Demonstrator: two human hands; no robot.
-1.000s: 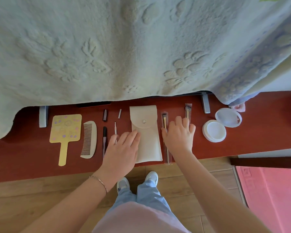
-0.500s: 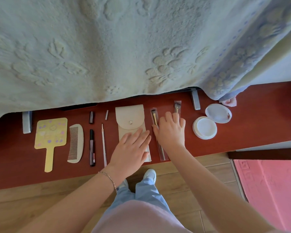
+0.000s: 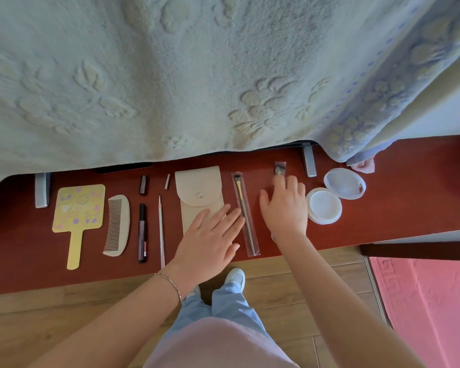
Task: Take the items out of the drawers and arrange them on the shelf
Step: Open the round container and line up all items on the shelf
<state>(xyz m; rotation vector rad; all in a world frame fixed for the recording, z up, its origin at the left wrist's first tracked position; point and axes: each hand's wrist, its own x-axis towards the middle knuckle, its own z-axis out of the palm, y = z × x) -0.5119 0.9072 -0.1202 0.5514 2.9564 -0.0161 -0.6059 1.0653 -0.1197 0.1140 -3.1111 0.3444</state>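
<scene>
You laid your flat, open left hand (image 3: 210, 236) on the beige snap-flap fabric pouch (image 3: 200, 199) mid-shelf, apparently steadying it, while your loosely spread right hand (image 3: 286, 205) covered the second sleeved makeup brush (image 3: 280, 170) to its right, seemingly spacing the row on the dark red wooden shelf (image 3: 409, 195).

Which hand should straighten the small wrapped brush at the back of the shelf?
Right. The right hand lies over that brush, fingertips near its head. The left hand rests on the pouch, farther away.

text: none legible | labels: none | brands: none | numbers: none
</scene>
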